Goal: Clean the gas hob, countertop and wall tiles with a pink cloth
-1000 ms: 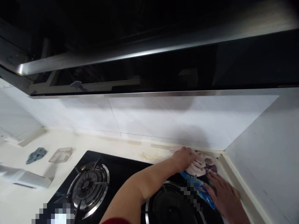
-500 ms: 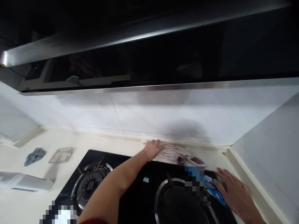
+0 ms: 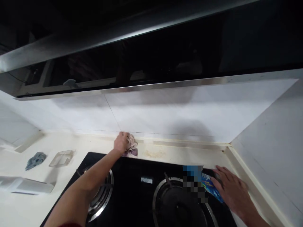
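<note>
My left hand (image 3: 121, 142) is closed on a crumpled cleaning cloth (image 3: 131, 145), pale pink with purple patches. It presses the cloth on the counter strip behind the cooktop, at the foot of the tiled wall. My right hand (image 3: 233, 190) lies spread at the right edge of the black gas cooktop (image 3: 132, 195), fingers extended. Its thumb is beside a blue printed packet (image 3: 211, 186), partly blurred out; whether they touch I cannot tell. A yellowish stain (image 3: 155, 153) shows on the strip right of the cloth.
Overhead, a black range hood (image 3: 151, 60) spans the view. On the left counter are a grey-blue rag (image 3: 36, 160), a clear plastic tray (image 3: 62, 158) and a white elongated object (image 3: 26, 185). The right burner (image 3: 180, 205) and a side wall (image 3: 274, 142) lie near my right hand.
My left hand has swept the cloth leftward along the back strip, bunching it smaller and uncovering the stain. My right hand stays at the cooktop's right edge. The view has shifted slightly.
</note>
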A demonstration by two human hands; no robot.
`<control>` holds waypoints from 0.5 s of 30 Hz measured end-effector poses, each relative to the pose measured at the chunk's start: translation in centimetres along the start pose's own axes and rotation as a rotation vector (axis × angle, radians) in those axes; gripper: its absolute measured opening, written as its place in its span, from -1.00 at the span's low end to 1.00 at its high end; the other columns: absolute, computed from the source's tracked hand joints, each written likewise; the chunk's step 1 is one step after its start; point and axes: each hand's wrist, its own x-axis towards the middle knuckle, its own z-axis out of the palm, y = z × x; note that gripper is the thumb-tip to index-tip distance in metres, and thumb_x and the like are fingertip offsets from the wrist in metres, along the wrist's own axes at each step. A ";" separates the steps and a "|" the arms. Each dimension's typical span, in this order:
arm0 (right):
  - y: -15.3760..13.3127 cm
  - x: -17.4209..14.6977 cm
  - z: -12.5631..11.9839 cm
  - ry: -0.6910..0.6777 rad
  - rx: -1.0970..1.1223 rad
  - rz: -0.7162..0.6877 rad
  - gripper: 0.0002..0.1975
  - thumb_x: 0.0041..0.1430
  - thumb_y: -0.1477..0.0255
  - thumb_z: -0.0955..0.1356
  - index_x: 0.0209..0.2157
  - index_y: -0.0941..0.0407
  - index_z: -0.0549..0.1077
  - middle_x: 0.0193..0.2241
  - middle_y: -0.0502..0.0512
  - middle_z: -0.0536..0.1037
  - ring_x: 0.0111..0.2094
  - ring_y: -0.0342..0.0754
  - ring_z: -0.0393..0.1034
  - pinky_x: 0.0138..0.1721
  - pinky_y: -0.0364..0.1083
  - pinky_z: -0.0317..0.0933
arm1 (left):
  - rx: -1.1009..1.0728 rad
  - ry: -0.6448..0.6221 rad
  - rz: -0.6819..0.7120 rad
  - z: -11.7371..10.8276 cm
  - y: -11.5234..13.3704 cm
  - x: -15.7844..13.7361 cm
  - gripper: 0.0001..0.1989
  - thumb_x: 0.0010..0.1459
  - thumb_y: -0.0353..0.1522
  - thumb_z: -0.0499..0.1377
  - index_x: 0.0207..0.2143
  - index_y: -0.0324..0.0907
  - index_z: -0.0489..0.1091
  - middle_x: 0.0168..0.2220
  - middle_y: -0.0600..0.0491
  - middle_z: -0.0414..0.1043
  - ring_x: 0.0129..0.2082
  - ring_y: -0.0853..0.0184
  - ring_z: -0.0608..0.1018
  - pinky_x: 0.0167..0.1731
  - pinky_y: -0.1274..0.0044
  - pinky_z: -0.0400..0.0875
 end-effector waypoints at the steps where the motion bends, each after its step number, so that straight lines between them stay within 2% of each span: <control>1: -0.1 0.1 -0.1 -0.001 0.001 0.003 -0.45 0.30 0.05 0.07 0.06 0.06 0.39 0.19 0.17 0.40 0.26 0.16 0.19 0.17 0.21 0.12 | -0.013 0.006 0.088 0.5 2.5 -0.2 -0.63 0.28 -0.42 0.00 0.12 -0.03 0.26 0.12 -0.06 0.25 0.01 0.20 0.45 -0.13 0.48 0.38; 5: -0.5 0.2 -0.4 -0.008 0.025 0.027 -0.46 0.31 0.06 0.06 0.04 0.06 0.41 0.17 0.18 0.42 0.25 0.15 0.19 0.19 0.21 0.09 | -0.053 0.034 0.461 2.2 13.4 -1.3 -0.65 0.32 -0.35 0.04 0.14 0.02 0.27 0.14 -0.03 0.25 0.04 0.19 0.40 -0.10 0.47 0.38; 10: -0.4 0.3 -0.4 -0.017 0.034 0.031 -0.47 0.31 0.07 0.07 0.04 0.05 0.42 0.18 0.16 0.42 0.26 0.13 0.20 0.19 0.20 0.11 | -0.084 0.079 0.883 2.4 26.5 -2.2 -0.69 0.33 -0.20 0.09 0.09 0.00 0.33 0.20 0.00 0.20 0.08 0.17 0.34 -0.13 0.46 0.37; 13: -0.1 0.2 -0.1 -0.021 0.028 0.031 -0.47 0.31 0.07 0.07 0.05 0.05 0.41 0.17 0.16 0.42 0.26 0.13 0.19 0.19 0.19 0.11 | -0.078 0.204 1.093 2.5 32.2 -2.3 -0.72 0.35 -0.22 0.05 0.02 -0.10 0.38 0.17 -0.06 0.22 0.12 0.14 0.29 -0.11 0.42 0.34; 15: 0.2 0.1 0.2 -0.032 0.027 0.035 -0.46 0.31 0.07 0.07 0.06 0.06 0.40 0.17 0.18 0.42 0.27 0.13 0.18 0.21 0.20 0.10 | -0.052 0.311 1.171 3.0 34.4 -2.1 -0.73 0.35 -0.23 0.05 -0.04 -0.14 0.41 0.12 -0.10 0.25 0.10 0.11 0.30 -0.14 0.38 0.32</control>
